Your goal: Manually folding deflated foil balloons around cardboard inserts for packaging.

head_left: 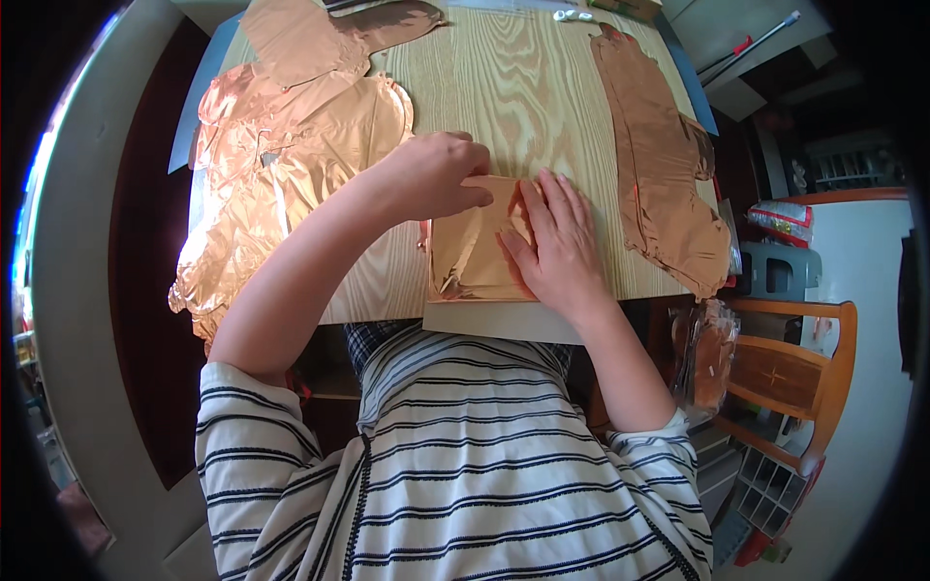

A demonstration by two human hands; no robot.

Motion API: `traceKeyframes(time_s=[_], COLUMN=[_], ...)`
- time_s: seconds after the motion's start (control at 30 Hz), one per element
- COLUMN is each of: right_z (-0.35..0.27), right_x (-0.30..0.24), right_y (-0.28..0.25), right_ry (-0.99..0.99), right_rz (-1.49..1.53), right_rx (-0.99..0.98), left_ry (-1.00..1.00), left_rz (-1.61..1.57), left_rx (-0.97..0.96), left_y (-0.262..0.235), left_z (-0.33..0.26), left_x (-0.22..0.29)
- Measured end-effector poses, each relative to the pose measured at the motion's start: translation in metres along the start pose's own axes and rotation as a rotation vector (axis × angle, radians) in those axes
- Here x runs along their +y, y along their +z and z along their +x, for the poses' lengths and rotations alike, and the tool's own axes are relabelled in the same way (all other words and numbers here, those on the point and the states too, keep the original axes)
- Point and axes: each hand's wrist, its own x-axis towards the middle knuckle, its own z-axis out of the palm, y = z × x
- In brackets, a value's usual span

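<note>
On the near edge of the wooden table (523,87), the right hand (557,242) lies flat and open on the folded copper foil (470,254) to keep it from sliding, while the left hand (436,174) pinches its top edge, probably to crease it.

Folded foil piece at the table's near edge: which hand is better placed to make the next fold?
Left, probably. The left hand pinches the folded foil piece at its top edge, while the right hand lies flat on it, pinning it down.

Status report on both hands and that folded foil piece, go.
Left hand pinching the top edge of the folded copper foil. Right hand flat on it, pressing down. Loose foil pile just left, long foil strip right, neither touching.
</note>
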Motion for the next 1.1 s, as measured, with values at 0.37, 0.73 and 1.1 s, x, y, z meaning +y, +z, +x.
traceKeyframes(time_s=[0.37,0.73,1.1], right_z=[-0.002,-0.052,-0.146], right_x=[-0.001,0.0,-0.028], right_y=[0.001,-0.062,-0.033], right_ry=[0.002,0.009,1.241], right_rz=[0.008,0.226,1.704], right_rx=[0.021,0.223,-0.109], left_ry=[-0.326,-0.355,-0.368], left_rz=[-0.232,-0.333,-0.407], left_rx=[-0.34,-0.3,-0.295], left_y=[-0.027,-0.016,-0.012], left_z=[0.022,0.013,0.006], left_x=[0.001,-0.01,-0.009])
